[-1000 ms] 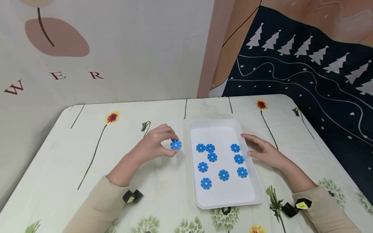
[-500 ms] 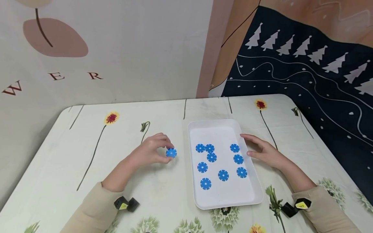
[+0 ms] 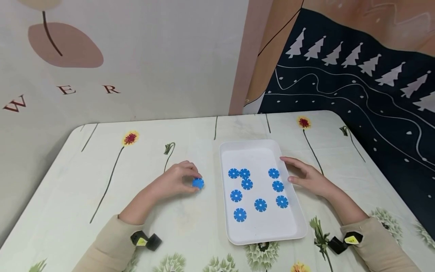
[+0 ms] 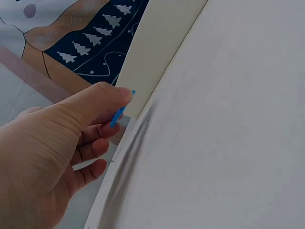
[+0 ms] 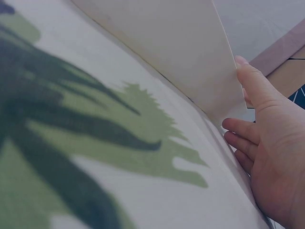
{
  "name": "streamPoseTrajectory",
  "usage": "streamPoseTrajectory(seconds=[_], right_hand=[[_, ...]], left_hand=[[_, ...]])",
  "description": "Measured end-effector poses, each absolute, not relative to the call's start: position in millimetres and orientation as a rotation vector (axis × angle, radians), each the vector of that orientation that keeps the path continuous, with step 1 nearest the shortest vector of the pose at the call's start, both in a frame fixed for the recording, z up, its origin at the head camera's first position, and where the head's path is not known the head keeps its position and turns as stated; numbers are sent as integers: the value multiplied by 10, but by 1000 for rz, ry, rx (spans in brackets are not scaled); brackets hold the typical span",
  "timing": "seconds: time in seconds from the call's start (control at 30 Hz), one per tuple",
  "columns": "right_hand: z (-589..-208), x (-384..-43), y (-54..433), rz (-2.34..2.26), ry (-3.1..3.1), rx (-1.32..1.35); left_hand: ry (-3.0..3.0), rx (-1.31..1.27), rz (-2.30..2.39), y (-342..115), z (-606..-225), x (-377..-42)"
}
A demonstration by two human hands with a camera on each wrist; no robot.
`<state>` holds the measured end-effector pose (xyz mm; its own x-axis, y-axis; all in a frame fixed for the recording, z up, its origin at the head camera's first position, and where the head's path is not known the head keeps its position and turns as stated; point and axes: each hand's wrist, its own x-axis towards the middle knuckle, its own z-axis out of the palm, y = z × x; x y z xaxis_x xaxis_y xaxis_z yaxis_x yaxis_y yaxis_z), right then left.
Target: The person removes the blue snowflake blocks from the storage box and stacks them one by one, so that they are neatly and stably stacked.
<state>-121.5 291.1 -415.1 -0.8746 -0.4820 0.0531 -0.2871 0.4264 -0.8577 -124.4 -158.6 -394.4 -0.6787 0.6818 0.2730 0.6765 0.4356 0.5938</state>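
Left of the tray, my left hand (image 3: pixel 173 182) pinches a blue snowflake disc (image 3: pixel 198 184) between thumb and index finger, low over the cloth. Seen edge-on in the left wrist view, this disc (image 4: pixel 122 109) sticks out past the fingertips, and the other fingers are loosely bent. A white rectangular tray (image 3: pixel 265 228) holds several more blue notched discs (image 3: pixel 260 205), some at its left and some at its right. My right hand (image 3: pixel 307 178) is at the tray's right side, fingers relaxed; in the right wrist view its thumb (image 5: pixel 250 74) touches the tray wall (image 5: pixel 190 52).
A white cloth with printed flowers (image 3: pixel 129 138) covers the table (image 3: pixel 190 234). Behind it hangs a pale wall cloth (image 3: pixel 170 56), with a dark tree-patterned cloth (image 3: pixel 340 87) at the right. Each wrist carries a small black camera (image 3: pixel 154 242).
My left hand has come down and slightly left, away from the tray, with the disc still pinched. The right hand and the tray have stayed in place.
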Motion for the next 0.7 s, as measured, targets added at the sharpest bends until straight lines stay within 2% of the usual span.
streamPoseTrajectory(seconds=[0.23,0.7], right_hand=[[-4152,-1218,2912,-1427,2482,-687],[-4135,-1199,2905,-1429,2482,-657]], left_hand=[[2620,1141,1024,-1590,-3979,-1237],[2596,1086,1012,-1589,-3991,-1239]])
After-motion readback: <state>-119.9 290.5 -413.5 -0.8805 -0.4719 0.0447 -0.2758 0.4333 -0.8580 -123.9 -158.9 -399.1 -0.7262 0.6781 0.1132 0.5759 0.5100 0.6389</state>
